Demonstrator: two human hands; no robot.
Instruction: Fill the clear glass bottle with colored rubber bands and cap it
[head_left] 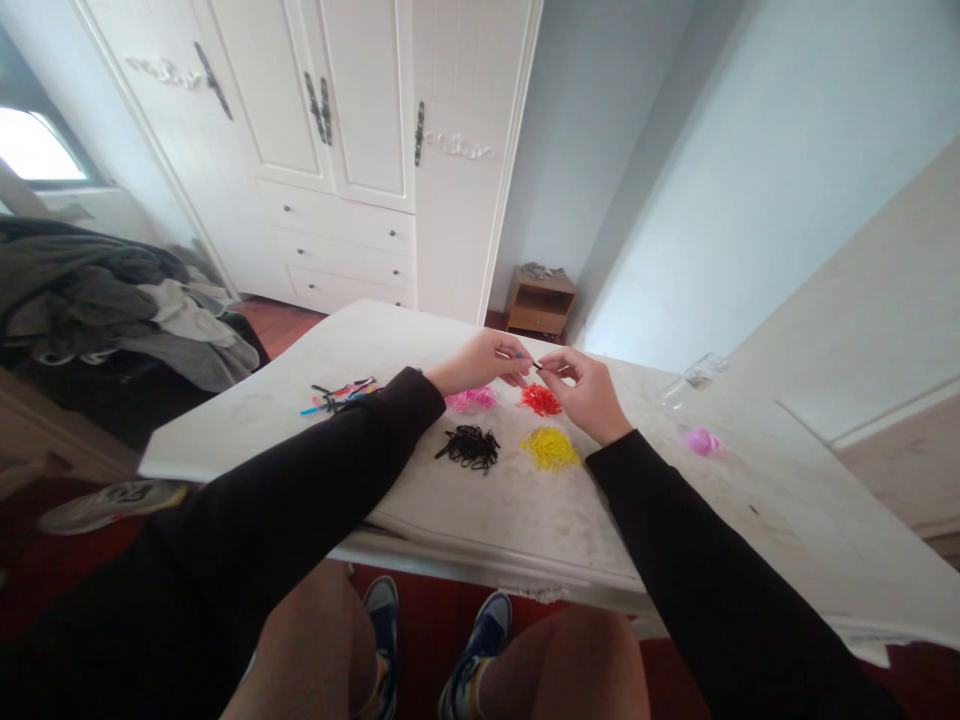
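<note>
My left hand (491, 360) and my right hand (581, 388) meet over the far half of the white table, fingertips pinched. Between them runs a short, thin black band (535, 365), held by both; a bit of blue shows at my left fingers. Just under the hands lie a pile of red rubber bands (541, 400) and a pile of pink rubber bands (472, 399), partly covered by my left hand. Nearer to me are a heap of black rubber bands (470, 449) and a heap of yellow rubber bands (551, 448).
Left of my forearm lies a mixed bunch of coloured strips (341, 395). On the right, a clear container (697, 378) lies on its side near a pink object (702, 441). A white wardrobe (337, 120) and a small wooden cabinet (540, 302) stand behind the table (712, 540).
</note>
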